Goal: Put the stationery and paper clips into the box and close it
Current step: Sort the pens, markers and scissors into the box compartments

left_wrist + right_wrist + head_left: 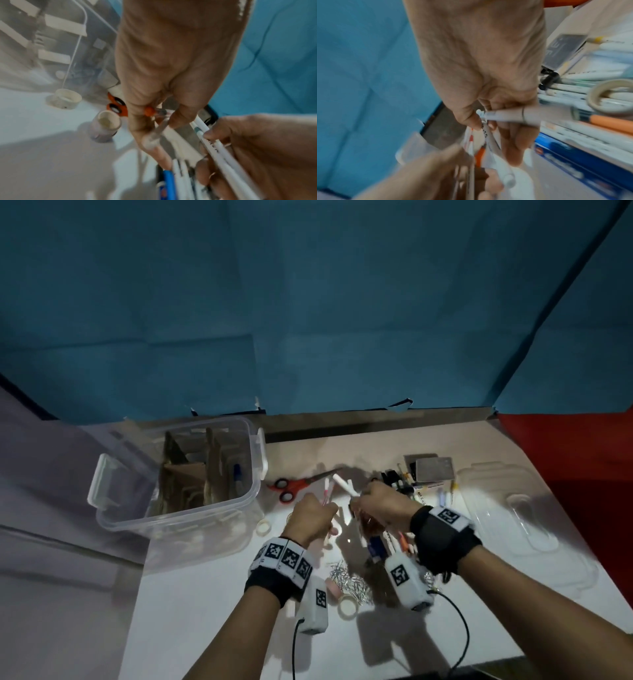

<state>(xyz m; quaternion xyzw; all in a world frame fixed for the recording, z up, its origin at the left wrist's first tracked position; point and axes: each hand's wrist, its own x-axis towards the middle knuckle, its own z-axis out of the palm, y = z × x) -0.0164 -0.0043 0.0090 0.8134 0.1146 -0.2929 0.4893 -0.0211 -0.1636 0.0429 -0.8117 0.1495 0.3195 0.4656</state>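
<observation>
on my feed the backdrop [308,302] is teal blue with a red patch [565,446] at the right. the box [178,474] is clear plastic with brown cardboard dividers [212,470]. scissors [291,486] have red-orange handles with black inside the loops. wrist bands [445,539] are black with white tags [284,558] in black square patterns. paper clips [346,580] look silver, the tape roll [347,607] cream.

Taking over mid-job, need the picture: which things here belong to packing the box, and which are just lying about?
For the job:
clear box
lid
pens in the left hand and right hand
scissors
paper clips
tape rolls
pen pile

Lying about:
blue backdrop
wrist camera cable
</observation>
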